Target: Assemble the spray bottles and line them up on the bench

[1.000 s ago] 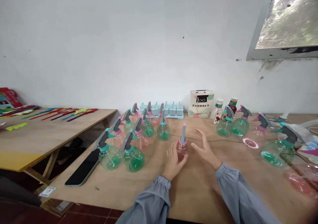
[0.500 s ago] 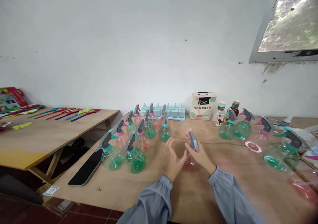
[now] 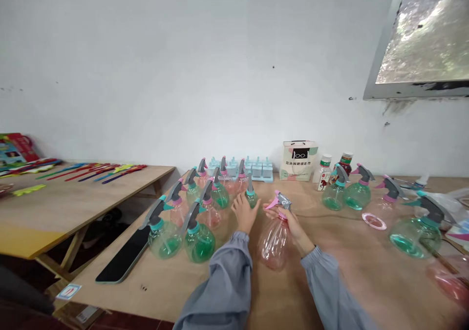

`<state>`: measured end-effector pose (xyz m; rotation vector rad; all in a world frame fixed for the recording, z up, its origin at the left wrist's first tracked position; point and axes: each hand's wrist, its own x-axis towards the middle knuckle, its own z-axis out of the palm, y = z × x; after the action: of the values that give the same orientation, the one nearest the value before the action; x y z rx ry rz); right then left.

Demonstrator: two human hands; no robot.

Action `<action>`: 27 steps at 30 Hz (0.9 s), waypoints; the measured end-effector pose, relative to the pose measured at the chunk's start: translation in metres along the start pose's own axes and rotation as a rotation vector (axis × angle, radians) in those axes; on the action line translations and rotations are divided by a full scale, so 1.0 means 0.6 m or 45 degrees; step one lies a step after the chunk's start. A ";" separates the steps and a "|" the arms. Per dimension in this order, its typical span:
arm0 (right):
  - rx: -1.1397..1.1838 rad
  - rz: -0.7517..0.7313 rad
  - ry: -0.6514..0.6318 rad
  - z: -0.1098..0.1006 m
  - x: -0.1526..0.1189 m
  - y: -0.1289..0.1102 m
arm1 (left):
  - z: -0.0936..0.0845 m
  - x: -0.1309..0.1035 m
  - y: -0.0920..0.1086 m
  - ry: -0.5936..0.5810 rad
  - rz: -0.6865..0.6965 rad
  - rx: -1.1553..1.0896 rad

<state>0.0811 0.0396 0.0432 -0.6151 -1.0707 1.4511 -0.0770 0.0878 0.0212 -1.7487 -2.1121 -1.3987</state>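
My right hand [image 3: 293, 225] grips a clear pink spray bottle [image 3: 273, 244] by its neck, just under the grey head with its pink trigger. That bottle leans slightly. My left hand [image 3: 245, 215] is around a green spray bottle [image 3: 251, 197] with a grey and teal head, fingers at its left and thumb at its right. The hand hides most of this bottle's lower part. To the left stand several more spray bottles, among them a green one [image 3: 200, 239] at the front and a pink one [image 3: 210, 212] behind it.
More spray bottles, including a large green one [image 3: 415, 235], stand at the right. A phone [image 3: 124, 259] lies at the table's left edge. Along the wall are light-blue moulds [image 3: 260, 169], a paper bag [image 3: 297, 161] and a white-capped bottle [image 3: 323, 174]. Another table [image 3: 91, 193] holds colourful sticks.
My left hand has moved forward onto the green spray bottle, which has shifted slightly right. My right hand has turned the pink spray bottle so its trigger points left, and its body now shows.
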 end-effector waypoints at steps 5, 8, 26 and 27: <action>0.203 0.113 -0.249 0.009 -0.012 0.001 | -0.004 -0.047 -0.016 0.004 0.070 -0.178; 0.252 0.158 -0.303 0.009 -0.021 0.001 | -0.003 -0.056 -0.023 -0.025 0.090 -0.347; -0.142 0.102 -0.209 0.024 -0.056 -0.017 | -0.011 -0.057 -0.020 -0.048 0.148 -0.572; -0.145 0.069 -0.189 0.024 -0.056 -0.019 | -0.011 -0.057 -0.020 -0.049 0.147 -0.570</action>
<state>0.0807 0.0027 0.0529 -0.6289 -1.2682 1.5085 -0.0777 0.0582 -0.0010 -2.0156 -1.7736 -1.9294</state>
